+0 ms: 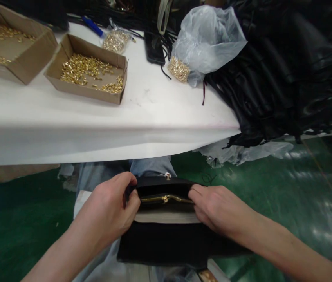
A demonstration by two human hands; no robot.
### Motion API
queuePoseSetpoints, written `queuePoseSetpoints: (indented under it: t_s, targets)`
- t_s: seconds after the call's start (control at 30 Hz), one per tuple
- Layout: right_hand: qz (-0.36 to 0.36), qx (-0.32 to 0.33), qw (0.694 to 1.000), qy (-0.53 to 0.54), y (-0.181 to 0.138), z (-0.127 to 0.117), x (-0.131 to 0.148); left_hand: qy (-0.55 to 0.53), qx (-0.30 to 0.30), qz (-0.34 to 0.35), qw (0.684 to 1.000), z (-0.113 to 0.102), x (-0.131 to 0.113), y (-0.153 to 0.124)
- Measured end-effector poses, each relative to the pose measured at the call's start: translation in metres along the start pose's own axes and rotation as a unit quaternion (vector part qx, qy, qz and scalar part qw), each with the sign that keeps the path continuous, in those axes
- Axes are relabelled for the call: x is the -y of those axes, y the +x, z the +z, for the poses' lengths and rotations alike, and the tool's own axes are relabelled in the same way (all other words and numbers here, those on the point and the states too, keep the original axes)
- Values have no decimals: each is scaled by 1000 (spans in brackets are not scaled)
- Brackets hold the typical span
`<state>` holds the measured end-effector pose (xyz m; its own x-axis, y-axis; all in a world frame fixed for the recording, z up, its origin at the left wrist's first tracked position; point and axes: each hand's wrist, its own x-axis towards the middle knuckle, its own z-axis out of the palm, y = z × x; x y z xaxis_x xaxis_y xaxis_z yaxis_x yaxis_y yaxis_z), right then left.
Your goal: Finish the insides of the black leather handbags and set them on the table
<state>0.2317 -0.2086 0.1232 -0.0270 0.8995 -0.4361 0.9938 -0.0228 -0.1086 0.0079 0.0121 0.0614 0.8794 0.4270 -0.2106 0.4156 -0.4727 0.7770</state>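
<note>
"What's on your left?"
"Ahead and left of my left hand (107,205), on the white table (154,113), two cardboard boxes (86,92) hold small gold pieces (79,68)"
"And that hand?"
"Pinching, thumb against fingers, at the left edge of the black bag (163,243)"
"Where's the bag, then?"
"Right between my hands, mouth open, with a gold zip (165,199) running across inside"
"And your other side?"
"My right hand (221,205) grips the right edge of the mouth, fingers curled; I can't tell how its thumb sits. Ahead and right of it lies a black heap (274,74)"
</note>
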Motion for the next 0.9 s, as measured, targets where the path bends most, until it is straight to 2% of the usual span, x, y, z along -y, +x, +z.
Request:
queuePoseSetpoints:
  t_s: [0.07,0.13,0.2,0.27,0.3,0.37,0.43,0.47,0.53,0.63,0.7,0.77,0.83,0.9]
  targets:
    - [-44,-23,999,17,7,-13,-3,79,35,-7,996,-13,3,-4]
    - [-92,-26,994,46,17,-22,-5,167,37,9,985,-25,3,-6]
    - [-123,-29,989,73,27,-26,-6,232,-11,47,972,-32,-5,-5]
    - [-122,-33,988,92,36,-26,-7,240,-57,99,964,-32,-19,2]
    - [-114,-37,987,103,39,-25,-8,217,-43,129,967,-30,-27,7]
    - [-98,-32,985,137,41,-22,-10,138,67,201,968,-22,-41,20]
    - [-85,-31,980,176,38,-18,-13,78,157,229,958,-14,-50,36]
    - [-79,-39,978,191,35,-16,-14,74,170,235,954,-10,-53,43]
    - [-64,-63,975,204,29,-14,-16,109,157,261,946,-4,-58,57]
    - [-62,-91,978,177,19,-18,-17,157,140,333,919,5,-60,71]
    - [-78,-97,982,142,15,-26,-17,157,147,344,914,12,-57,77]
    - [-86,-106,985,110,11,-34,-18,150,156,327,920,18,-51,82]
    - [-45,-123,987,97,5,-39,-20,151,160,296,930,22,-45,87]
    - [39,-124,984,118,-3,-41,-22,153,166,265,937,23,-42,90]
